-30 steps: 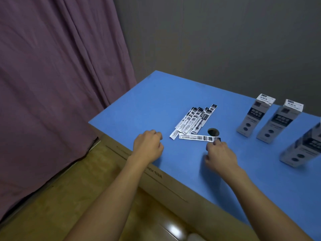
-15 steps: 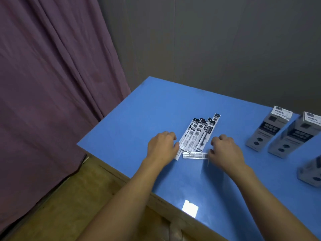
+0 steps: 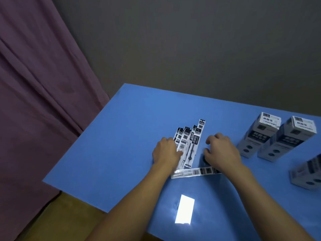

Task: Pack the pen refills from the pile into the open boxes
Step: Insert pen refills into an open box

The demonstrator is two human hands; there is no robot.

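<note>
A: Where's the pile?

B: Pile of pen refills [image 3: 190, 143], packaged, fanned out mid blue tabletop [image 3: 121, 136]. Everything below is relative to that pile.

A: Left hand?

B: Left hand [image 3: 165, 152] sits on the pile's left edge, fingers curled down over the outer packets, thumb lying across them. Looks like it's touching them; can't tell if it really grips one.

A: Right hand?

B: Right hand [image 3: 221, 152] just right of the pile, not touching it. Fingers bent, thumb apart from them, nothing held that I can see. A dark round spot [image 3: 205, 159] on the tabletop shows under its thumb side.

A: Any strays?

B: One loose refill packet [image 3: 194, 172] lies crosswise on the near side of the pile, its right end hidden under the right wrist.

A: Boxes?

B: Two upright boxes [image 3: 258, 136] side by side well right of the pile, a third box [image 3: 307, 173] right and nearer, blurred and cut by the frame edge. Can't tell whether they're open.

A: Rest?

B: Bright light reflection [image 3: 185, 211] near side of the pile, purple curtain [image 3: 34, 101] far left, grey wall [image 3: 191, 40] behind.
</note>
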